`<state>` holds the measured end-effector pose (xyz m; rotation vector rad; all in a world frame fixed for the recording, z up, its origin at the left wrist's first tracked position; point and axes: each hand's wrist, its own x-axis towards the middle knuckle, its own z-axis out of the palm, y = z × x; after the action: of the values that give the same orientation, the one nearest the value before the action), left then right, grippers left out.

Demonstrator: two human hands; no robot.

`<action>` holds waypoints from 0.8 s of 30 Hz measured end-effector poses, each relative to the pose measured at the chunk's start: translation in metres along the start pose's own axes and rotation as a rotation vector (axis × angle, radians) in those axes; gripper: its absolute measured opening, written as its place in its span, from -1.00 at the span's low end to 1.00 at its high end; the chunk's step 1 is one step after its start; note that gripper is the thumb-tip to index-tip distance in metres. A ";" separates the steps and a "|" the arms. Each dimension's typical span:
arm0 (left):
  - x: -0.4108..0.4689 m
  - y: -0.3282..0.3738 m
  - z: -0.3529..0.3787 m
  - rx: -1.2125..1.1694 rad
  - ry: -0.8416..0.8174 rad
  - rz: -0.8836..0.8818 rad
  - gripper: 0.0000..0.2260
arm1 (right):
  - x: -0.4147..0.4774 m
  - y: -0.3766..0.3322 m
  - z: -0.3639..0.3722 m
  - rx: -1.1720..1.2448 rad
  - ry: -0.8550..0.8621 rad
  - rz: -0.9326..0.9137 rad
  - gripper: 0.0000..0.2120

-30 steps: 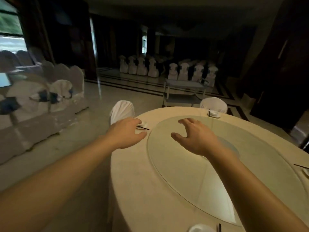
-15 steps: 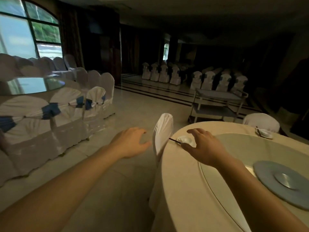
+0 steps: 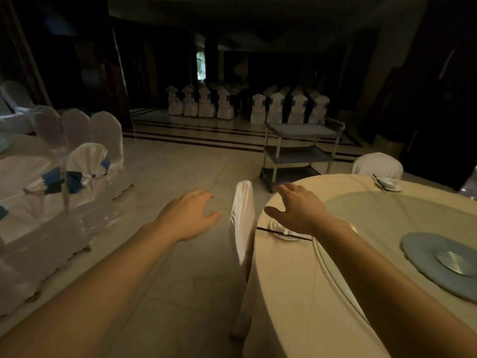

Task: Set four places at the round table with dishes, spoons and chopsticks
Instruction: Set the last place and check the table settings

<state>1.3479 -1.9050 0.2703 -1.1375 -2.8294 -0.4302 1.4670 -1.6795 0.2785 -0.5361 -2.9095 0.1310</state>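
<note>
At far left we see covered chairs with blue sashes [image 3: 77,174] around a neighbouring table. The left hand [image 3: 188,215] is held over the floor, just left of the white-covered chair [image 3: 241,223]; its fingers are loosely spread and grasp nothing. The right hand [image 3: 299,210] hovers over the edge of the round table [image 3: 291,293], fingers extended and relaxed, likewise empty. Beneath its palm sits a white dish [image 3: 278,228], partly hidden, with dark chopsticks [image 3: 268,231] lying across its near rim. We cannot tell whether a spoon rests in it. Behind the table stands a grey service cart [image 3: 302,148]. A glass turntable [image 3: 382,218] covers the table's centre. At the far edge, before a second covered chair [image 3: 376,164], we find another dish [image 3: 389,183] with chopsticks beside it.
</note>
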 end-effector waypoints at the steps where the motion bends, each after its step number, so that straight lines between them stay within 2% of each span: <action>1: 0.029 -0.008 0.003 0.007 -0.008 0.027 -0.41 | 0.023 0.002 0.006 0.000 0.007 0.024 -0.33; 7: 0.212 -0.038 0.004 0.049 -0.030 0.214 -0.41 | 0.159 0.032 0.020 -0.070 0.066 0.194 -0.30; 11: 0.309 -0.043 0.018 0.044 -0.080 0.350 -0.41 | 0.221 0.052 0.029 -0.116 0.042 0.334 -0.30; 18: 0.446 -0.037 0.064 0.021 -0.177 0.643 -0.42 | 0.280 0.072 0.051 -0.166 0.057 0.664 -0.28; 24: 0.540 -0.036 0.105 -0.093 -0.269 0.894 -0.40 | 0.305 0.054 0.066 -0.167 0.117 1.015 -0.30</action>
<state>0.9364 -1.5394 0.2475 -2.4118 -2.1321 -0.3388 1.1930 -1.5223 0.2563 -1.8979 -2.2543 -0.0188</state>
